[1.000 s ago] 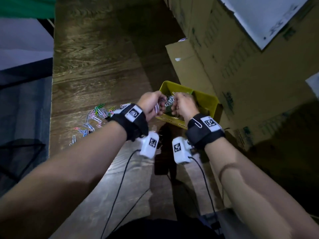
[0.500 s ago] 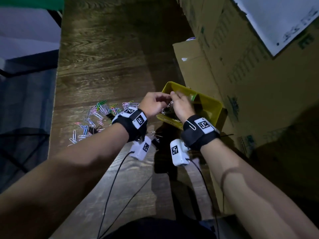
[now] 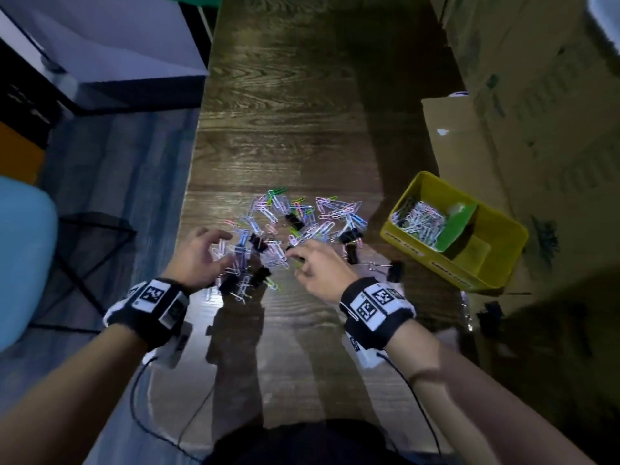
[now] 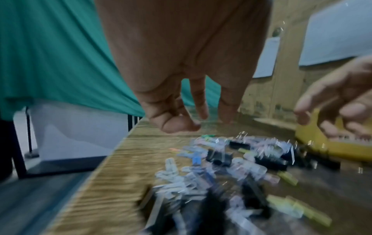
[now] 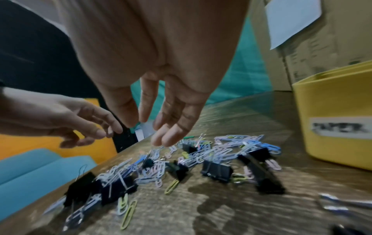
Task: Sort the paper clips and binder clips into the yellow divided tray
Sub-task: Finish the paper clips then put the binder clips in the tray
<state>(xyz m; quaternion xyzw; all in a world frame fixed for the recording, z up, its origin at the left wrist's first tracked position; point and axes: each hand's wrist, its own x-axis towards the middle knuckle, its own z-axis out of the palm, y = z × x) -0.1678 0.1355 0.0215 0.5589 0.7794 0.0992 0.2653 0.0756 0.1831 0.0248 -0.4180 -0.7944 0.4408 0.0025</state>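
A heap of pastel paper clips [image 3: 332,209] mixed with black binder clips [image 3: 295,223] lies on the wooden table. The yellow divided tray [image 3: 436,260] stands to its right. The tray's left compartment holds several paper clips [image 3: 419,219]. My left hand [image 3: 223,248] hovers over the heap's left side, fingers loosely spread and holding nothing. My right hand [image 3: 297,261] hovers over the heap's near right side, also empty. In the right wrist view its fingers [image 5: 159,138] hang just above the clips [image 5: 221,151]. The left wrist view is blurred, with relaxed fingers [image 4: 199,111] above the heap [image 4: 221,167].
One binder clip [image 3: 396,271] lies apart, between the heap and the tray. Cardboard boxes [image 3: 536,112] wall off the table's right side behind the tray. The table's left edge [image 3: 191,203] drops to the floor, where a blue chair [image 3: 23,256] stands.
Both hands were together over the tray with clips in them. They have moved left to the heap and now hold nothing. The head view has swung left.
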